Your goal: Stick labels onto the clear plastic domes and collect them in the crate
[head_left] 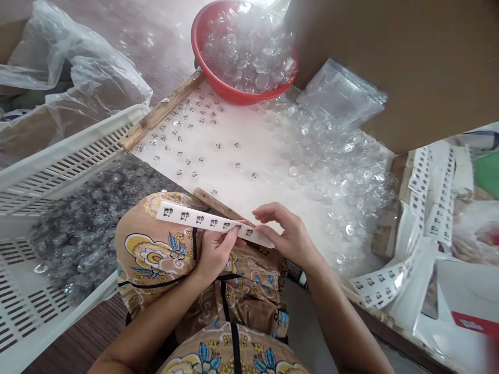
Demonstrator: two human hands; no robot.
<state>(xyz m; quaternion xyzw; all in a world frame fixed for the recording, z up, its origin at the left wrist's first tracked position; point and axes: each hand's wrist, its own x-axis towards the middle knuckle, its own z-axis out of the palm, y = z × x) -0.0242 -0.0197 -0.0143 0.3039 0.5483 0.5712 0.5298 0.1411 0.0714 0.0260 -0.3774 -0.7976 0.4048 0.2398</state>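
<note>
Head view: largest first, we log the white board (253, 124) ahead of the hands, with clear discs (331, 176) over its right side. The crate (58, 147) sits to the left; the red basin (241, 97) stands at the board's far edge. We note the patterned lap (156, 249) beneath the hands.

The left hand (218, 249) is closed, pinching the strip between thumb and fingers. The right hand (290, 239) is partly open, forefinger raised apart from the thumb; its thumb tip lies at the strip's right part, though we cannot tell whether it presses there.

The strip (193, 218) lies above the lap, just nearer than the wooden slat (218, 204). We record its long axis as mostly left to right, left end farther away, right end nearer the body. Most of its length extends left of both hands, so we judge the left hand the nearer to its middle. Smallest, small dark figures (213, 223) line it.
</note>
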